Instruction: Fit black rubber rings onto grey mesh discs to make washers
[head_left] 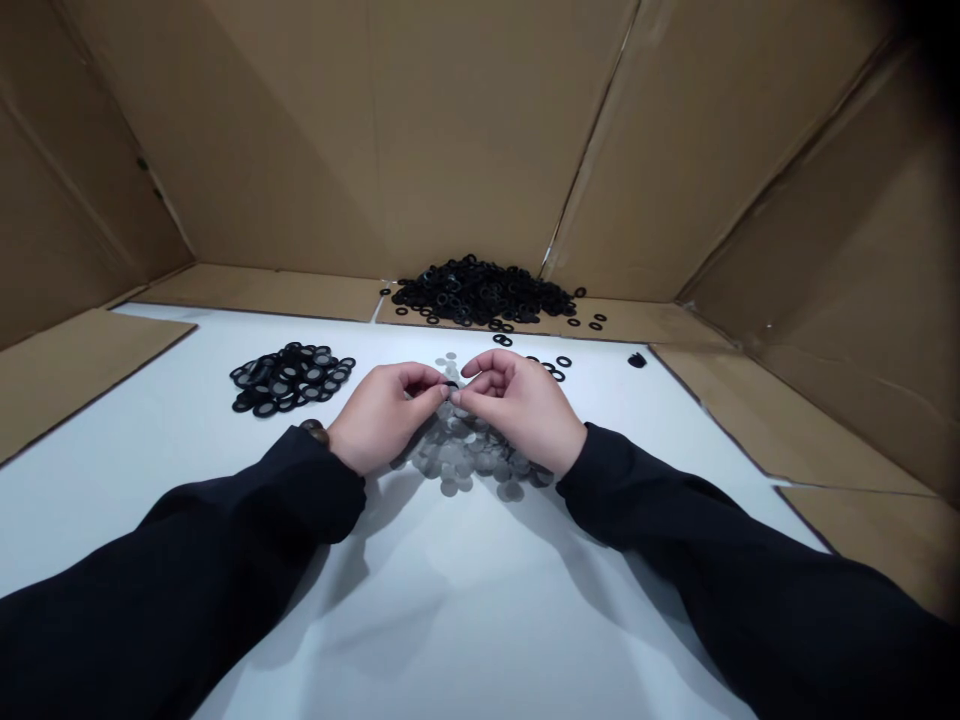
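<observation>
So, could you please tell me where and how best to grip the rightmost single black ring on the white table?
Probably pinch the black ring by opposite sides of its outer rim, from above right with the right hand: it lies flat, nothing touching its right edge.

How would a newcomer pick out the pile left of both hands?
Find the white tabletop, then the left hand. Left of that hand lies the pile of black rings with grey centres, unlike the far heap of open rings.

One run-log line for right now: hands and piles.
left hand: pinching black ring | right hand: at ring, grip unclear | beneath: grey discs | left side: grey-centred rings | back: ring heap
</observation>
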